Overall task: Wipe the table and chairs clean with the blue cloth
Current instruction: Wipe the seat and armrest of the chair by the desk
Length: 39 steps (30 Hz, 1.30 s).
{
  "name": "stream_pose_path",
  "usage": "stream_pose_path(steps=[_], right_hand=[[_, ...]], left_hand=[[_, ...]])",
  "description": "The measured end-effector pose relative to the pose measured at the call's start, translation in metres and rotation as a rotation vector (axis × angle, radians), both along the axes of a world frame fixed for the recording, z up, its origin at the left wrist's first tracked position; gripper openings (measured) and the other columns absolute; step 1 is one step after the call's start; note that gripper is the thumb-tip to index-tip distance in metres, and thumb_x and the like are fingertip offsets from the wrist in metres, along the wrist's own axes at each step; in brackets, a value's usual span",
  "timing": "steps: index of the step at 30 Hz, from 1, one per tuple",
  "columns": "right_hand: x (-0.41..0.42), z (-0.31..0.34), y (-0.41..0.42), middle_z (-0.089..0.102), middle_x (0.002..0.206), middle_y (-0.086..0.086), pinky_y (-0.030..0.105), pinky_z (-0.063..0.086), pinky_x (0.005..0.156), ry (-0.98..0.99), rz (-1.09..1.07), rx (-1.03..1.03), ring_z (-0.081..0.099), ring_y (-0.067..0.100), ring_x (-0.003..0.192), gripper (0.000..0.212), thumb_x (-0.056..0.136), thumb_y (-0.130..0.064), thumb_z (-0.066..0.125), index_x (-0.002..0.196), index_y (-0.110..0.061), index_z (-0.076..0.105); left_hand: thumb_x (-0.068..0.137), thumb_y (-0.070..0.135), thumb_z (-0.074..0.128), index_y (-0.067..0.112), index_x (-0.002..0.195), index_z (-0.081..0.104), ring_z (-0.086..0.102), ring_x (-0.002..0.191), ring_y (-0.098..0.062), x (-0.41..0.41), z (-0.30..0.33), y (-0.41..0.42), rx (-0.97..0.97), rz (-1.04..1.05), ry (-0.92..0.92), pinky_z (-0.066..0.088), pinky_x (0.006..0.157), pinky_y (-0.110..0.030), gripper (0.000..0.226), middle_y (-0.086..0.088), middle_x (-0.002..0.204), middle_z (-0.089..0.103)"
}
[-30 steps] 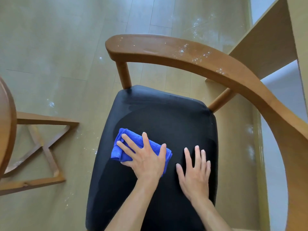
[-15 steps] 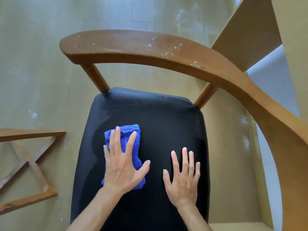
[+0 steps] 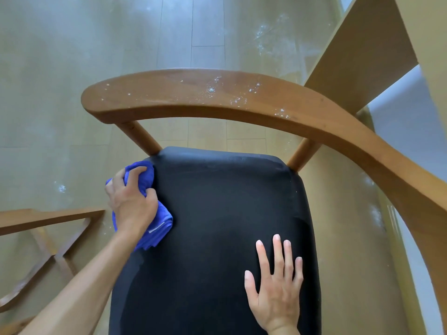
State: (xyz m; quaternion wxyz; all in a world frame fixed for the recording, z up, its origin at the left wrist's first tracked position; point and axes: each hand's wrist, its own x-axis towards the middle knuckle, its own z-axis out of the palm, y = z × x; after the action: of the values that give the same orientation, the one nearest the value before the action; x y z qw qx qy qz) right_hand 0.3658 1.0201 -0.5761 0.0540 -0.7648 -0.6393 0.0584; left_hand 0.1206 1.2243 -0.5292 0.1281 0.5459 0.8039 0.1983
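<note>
A wooden chair with a black padded seat (image 3: 217,226) fills the view from above. Its curved wooden backrest rail (image 3: 193,97) carries white dust specks. My left hand (image 3: 131,201) grips the folded blue cloth (image 3: 159,226) at the seat's far left edge, fingers curled round the cloth's upper end. My right hand (image 3: 275,284) lies flat on the seat's near right part, fingers straight and spread.
A light wooden table leg panel (image 3: 362,44) stands at the upper right. Part of another wooden frame (image 3: 48,221) with crossed braces lies at the left. The pale wood floor (image 3: 72,93) shows white dust patches around the chair.
My left hand slid the blue cloth from the seat's middle left to its far left edge and curled round it. My right hand stayed flat on the seat.
</note>
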Motion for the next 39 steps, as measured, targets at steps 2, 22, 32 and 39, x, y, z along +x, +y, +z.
stream_pose_path(steps=[2,22,32,39], right_hand=[[0.0,-0.002,0.0,0.031,0.155,0.015,0.058,0.022,0.112,0.001,0.001,0.016,0.027,0.035,0.143,0.066,0.084,-0.046,0.045,0.144,-0.021,0.039],[0.001,0.002,0.004,0.025,0.157,0.015,0.058,0.017,0.113,0.0,0.015,-0.104,0.02,0.034,0.146,0.066,0.086,-0.048,0.042,0.146,-0.021,0.035],[0.001,0.003,0.002,0.024,0.158,0.011,0.055,0.014,0.116,0.054,-0.008,-0.085,0.019,0.031,0.147,0.068,0.086,-0.049,0.046,0.148,-0.027,0.031],[0.001,0.002,0.002,0.025,0.158,0.011,0.055,0.014,0.116,0.058,-0.004,-0.087,0.02,0.031,0.146,0.069,0.085,-0.05,0.047,0.148,-0.027,0.032]], left_hand=[[0.078,0.001,0.053,0.015,0.118,0.059,0.034,0.121,-0.041,0.012,-0.004,0.002,-0.003,0.03,0.038,0.032,0.098,-0.048,0.043,-0.012,0.131,0.047],[0.066,0.039,0.06,0.023,0.12,0.059,0.04,0.127,-0.035,0.175,-0.012,-0.009,-0.043,-0.936,0.189,0.04,0.082,-0.046,0.056,-0.014,0.142,0.045],[0.083,0.009,0.058,0.015,0.121,0.053,0.045,0.104,-0.033,0.02,0.02,0.03,-0.068,-0.328,-0.067,0.035,0.092,-0.033,0.039,-0.023,0.12,0.044],[0.073,0.027,0.056,0.014,0.127,0.052,0.043,0.116,-0.032,0.129,0.012,0.01,0.039,-0.519,-0.071,0.032,0.094,-0.035,0.055,-0.005,0.122,0.056]])
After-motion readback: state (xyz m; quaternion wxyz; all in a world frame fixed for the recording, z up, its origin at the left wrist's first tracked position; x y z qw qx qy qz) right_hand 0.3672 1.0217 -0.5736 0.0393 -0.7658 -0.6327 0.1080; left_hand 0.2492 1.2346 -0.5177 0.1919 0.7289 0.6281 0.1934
